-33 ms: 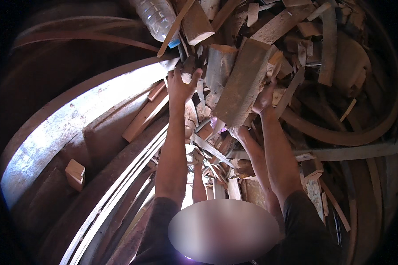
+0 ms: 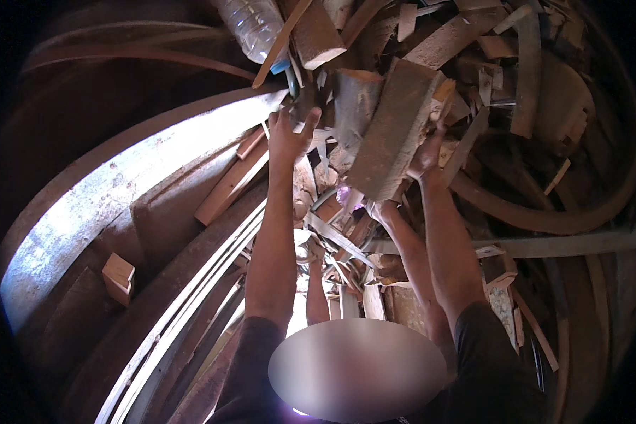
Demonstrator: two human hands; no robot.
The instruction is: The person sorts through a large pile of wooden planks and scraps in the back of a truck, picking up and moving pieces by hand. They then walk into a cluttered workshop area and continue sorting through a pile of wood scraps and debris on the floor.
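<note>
My right hand [image 2: 425,157] grips the right edge of a long, rough wooden block [image 2: 392,131], which leans at a slant over the pile. My left hand [image 2: 290,139] is farther left, its thumb spread from its fingers, beside dark wood pieces. No object shows clearly in it. An upright chunk of wood [image 2: 357,106] stands between my hands. Below the block lies a small pink-purple thing [image 2: 348,199]. Two more bare limbs show lower down, a left one [image 2: 317,293] and a right one [image 2: 411,247]; I cannot tell whose they are.
A clear plastic bottle [image 2: 256,32] with a blue cap lies at the top. Wood scraps [image 2: 498,46] heap up behind and to the right. A broad curved board [image 2: 120,194] bends along the left, near a small wood offcut [image 2: 119,278]. Long pale strips [image 2: 191,311] run toward me.
The wooden block and my right hand have shifted very slightly to the right. My left hand stays nearly in place.
</note>
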